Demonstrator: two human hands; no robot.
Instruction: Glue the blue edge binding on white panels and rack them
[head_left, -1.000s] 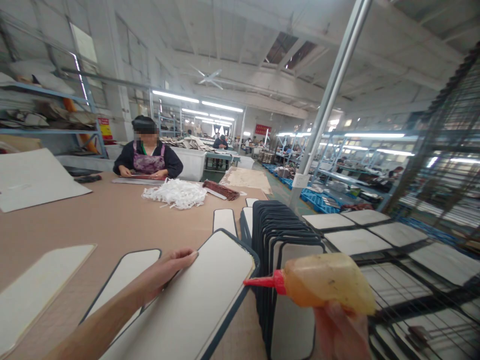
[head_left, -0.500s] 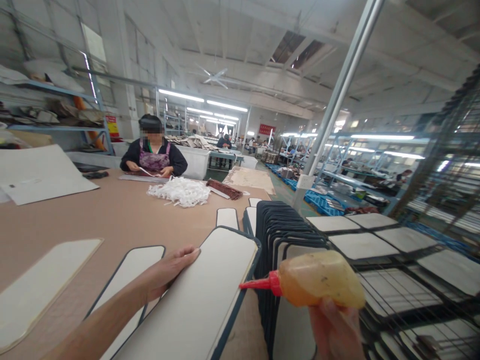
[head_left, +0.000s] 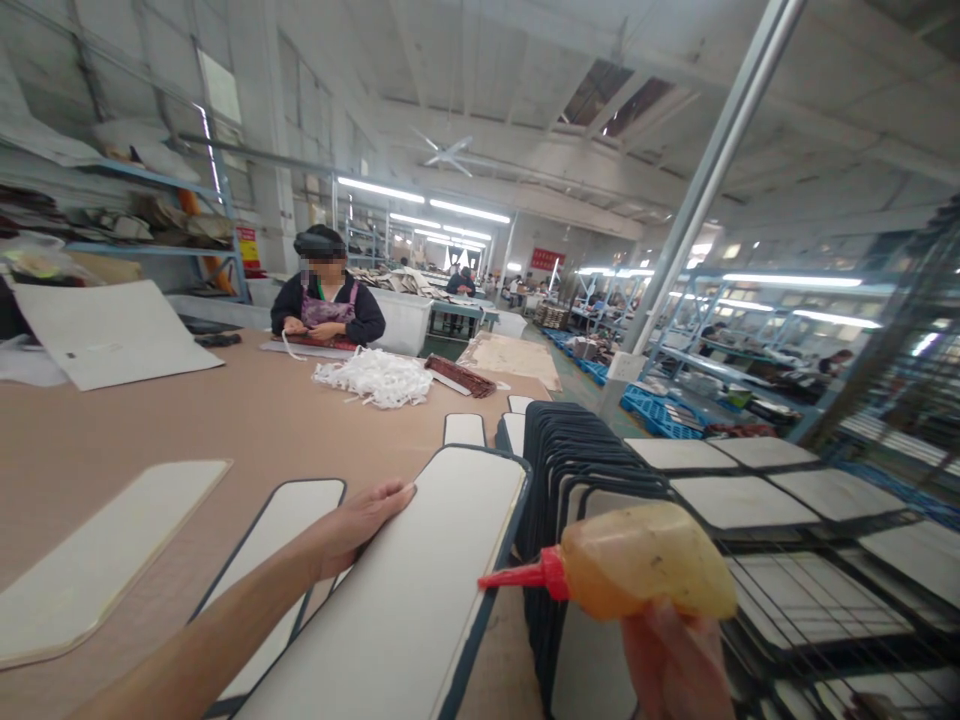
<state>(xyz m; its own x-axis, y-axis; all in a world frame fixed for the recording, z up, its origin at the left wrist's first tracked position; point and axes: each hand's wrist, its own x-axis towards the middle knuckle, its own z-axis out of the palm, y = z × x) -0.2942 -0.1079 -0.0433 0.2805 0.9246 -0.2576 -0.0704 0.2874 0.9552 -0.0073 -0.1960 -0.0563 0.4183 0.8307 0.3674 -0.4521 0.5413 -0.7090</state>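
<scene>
My left hand (head_left: 373, 520) grips the left edge of a long white panel (head_left: 420, 560) with dark blue edging and rounded corners, thumb on top and the other fingers partly hidden beneath. In my right hand (head_left: 675, 650) is a squeeze bottle (head_left: 645, 560) of amber liquid, lying on its side with its red nozzle pointing left. The nozzle tip meets the panel's right edge, where a thin pale line runs along the border. Another dark-edged panel (head_left: 277, 540) lies flat under my left forearm.
A row of dark-edged panels (head_left: 577, 430) stands upright right of the held one. Beyond it, white panels (head_left: 742, 500) lie on a wire rack. A plain panel (head_left: 112, 560) lies at left on the brown table (head_left: 247, 420). Across it, a person (head_left: 326, 300) sits by white strips (head_left: 375, 378).
The view has shifted a little, so most things sit farther right. The pale line shows farther along the panel's right border. Both hands keep their holds; the person opposite has brought their hands closer together.
</scene>
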